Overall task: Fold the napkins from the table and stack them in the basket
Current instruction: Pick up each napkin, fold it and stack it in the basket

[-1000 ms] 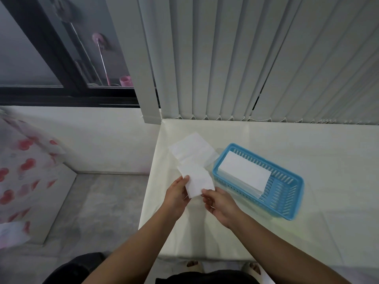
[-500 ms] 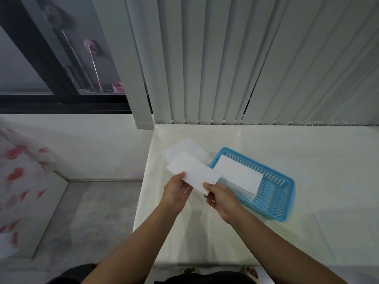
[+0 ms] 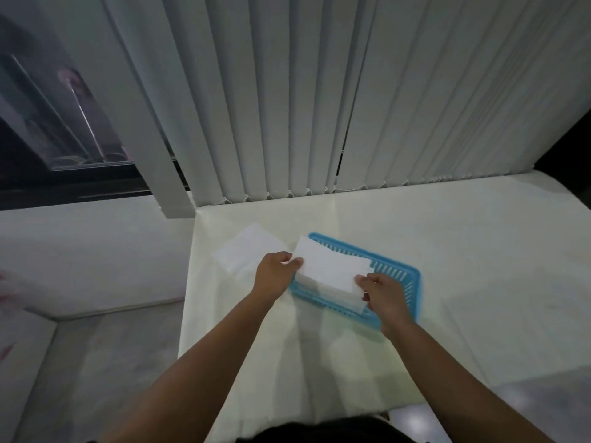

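A folded white napkin (image 3: 329, 266) is held flat over the left half of the blue slotted basket (image 3: 399, 276). My left hand (image 3: 275, 273) pinches its left end and my right hand (image 3: 382, 294) pinches its near right corner. Beneath it, folded napkins (image 3: 339, 295) lie stacked inside the basket. A loose unfolded napkin (image 3: 246, 251) rests on the cream table (image 3: 319, 346), left of the basket and just beyond my left hand.
Vertical blinds (image 3: 319, 107) hang along the table's far edge. The table's left edge drops to a grey floor (image 3: 96, 362). A window (image 3: 48, 123) is at the far left. A patterned cloth (image 3: 6, 298) shows at the left border.
Both hands carried the folded napkin to the right, from above the table beside the basket to over the stack in the basket. The camera view shifted too.
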`<state>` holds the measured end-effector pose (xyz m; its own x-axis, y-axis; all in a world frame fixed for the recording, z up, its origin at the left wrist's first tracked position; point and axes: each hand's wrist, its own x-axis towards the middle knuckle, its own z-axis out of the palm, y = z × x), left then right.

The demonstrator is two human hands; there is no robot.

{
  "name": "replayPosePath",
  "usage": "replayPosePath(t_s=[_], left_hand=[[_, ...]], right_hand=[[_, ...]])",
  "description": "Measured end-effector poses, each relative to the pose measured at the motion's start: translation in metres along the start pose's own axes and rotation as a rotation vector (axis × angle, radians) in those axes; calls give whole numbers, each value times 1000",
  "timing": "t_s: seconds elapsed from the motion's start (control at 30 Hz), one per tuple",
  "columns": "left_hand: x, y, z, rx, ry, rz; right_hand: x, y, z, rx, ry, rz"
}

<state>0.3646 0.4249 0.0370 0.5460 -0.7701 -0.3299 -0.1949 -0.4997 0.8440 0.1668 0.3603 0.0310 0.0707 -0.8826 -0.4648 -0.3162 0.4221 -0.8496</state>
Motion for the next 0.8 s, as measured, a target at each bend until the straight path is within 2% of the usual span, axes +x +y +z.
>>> replayPosePath(t_s=[0.13,0.27,0.53,0.67,0.8], left_hand=[[15,-8,9,143,18,-27],[27,-18,14,373,35,23],[33,-13,20,493,-32,8],[33,-9,24,473,3,-5],[37,-13,26,441,-37,-39]], right_hand=[[11,12,-14,-42,76,3],[13,18,-19,-33,92,26],[21,15,-17,-13,100,28],[26,17,-13,-39,82,26],[28,18,-12,-68,76,30]])
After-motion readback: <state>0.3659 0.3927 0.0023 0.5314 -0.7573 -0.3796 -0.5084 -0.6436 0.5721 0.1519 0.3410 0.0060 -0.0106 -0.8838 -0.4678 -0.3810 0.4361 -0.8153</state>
